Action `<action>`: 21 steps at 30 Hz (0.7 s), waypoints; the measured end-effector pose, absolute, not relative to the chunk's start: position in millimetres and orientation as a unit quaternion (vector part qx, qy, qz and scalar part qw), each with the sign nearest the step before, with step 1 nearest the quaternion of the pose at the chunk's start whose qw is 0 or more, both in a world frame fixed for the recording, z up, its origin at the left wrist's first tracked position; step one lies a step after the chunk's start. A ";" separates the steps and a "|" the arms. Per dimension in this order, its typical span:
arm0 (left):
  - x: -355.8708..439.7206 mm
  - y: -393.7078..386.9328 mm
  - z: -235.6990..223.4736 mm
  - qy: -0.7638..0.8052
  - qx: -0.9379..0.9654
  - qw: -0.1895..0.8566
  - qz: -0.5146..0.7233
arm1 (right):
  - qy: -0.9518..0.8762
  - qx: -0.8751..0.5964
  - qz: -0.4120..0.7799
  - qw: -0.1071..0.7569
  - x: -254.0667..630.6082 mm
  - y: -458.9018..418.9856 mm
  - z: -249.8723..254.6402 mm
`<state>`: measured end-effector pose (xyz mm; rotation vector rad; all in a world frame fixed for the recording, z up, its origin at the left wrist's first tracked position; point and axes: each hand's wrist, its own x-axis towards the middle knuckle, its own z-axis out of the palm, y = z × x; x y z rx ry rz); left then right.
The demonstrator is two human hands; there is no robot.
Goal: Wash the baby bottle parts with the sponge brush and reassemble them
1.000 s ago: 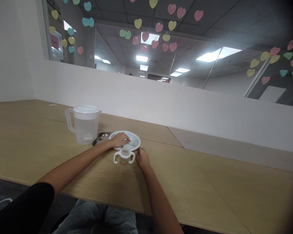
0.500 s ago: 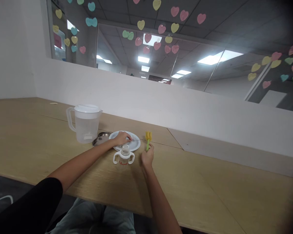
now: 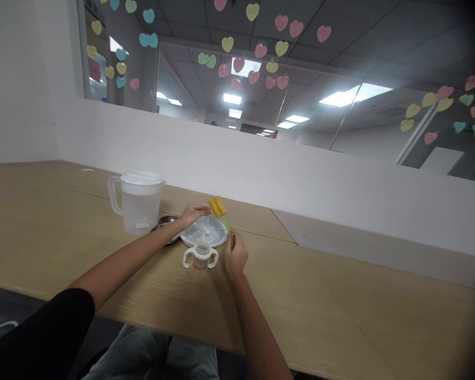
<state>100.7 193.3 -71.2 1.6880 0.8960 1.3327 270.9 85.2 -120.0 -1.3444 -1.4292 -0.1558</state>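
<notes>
My right hand [image 3: 236, 254] is wrapped round the green handle of a bottle brush [image 3: 217, 207], whose yellow sponge head points up and to the left. Close to that sponge, my left hand [image 3: 195, 212] is closed over the far side of a white plate [image 3: 224, 238]. A pale, slim piece shows just beneath its fingertips; whether they grip it is too small to tell. Clear and white parts lie on the plate. In front of it stands an open, clear baby bottle [image 3: 201, 259] with two white side handles and red print.
A lidded clear pitcher [image 3: 141, 208] stands to the left, its handle facing left. Between it and the plate sits a shallow metal dish [image 3: 168, 220], partly behind my left forearm. A white wall [image 3: 221, 158] with a window rises behind the wooden table [image 3: 320, 295].
My right hand has lifted the bottle brush from beside the plate and swung its sponge head left. My left hand has risen from the plate toward the sponge.
</notes>
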 end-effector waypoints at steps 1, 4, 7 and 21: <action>100.4 193.0 -69.8 0.350 0.661 0.402 0.528 | -0.610 -0.566 -0.074 0.550 270.4 84.9 -120.8; 99.5 192.6 -67.3 0.346 0.655 0.416 0.527 | -0.624 -0.568 -0.098 0.528 270.3 84.6 -123.5; 99.2 191.1 -66.5 0.349 0.652 0.423 0.524 | -0.640 -0.600 -0.103 0.469 270.3 85.6 -125.4; 104.6 186.0 -67.8 0.360 0.637 0.454 0.509 | -0.508 -0.747 -0.041 0.427 268.1 83.6 -112.3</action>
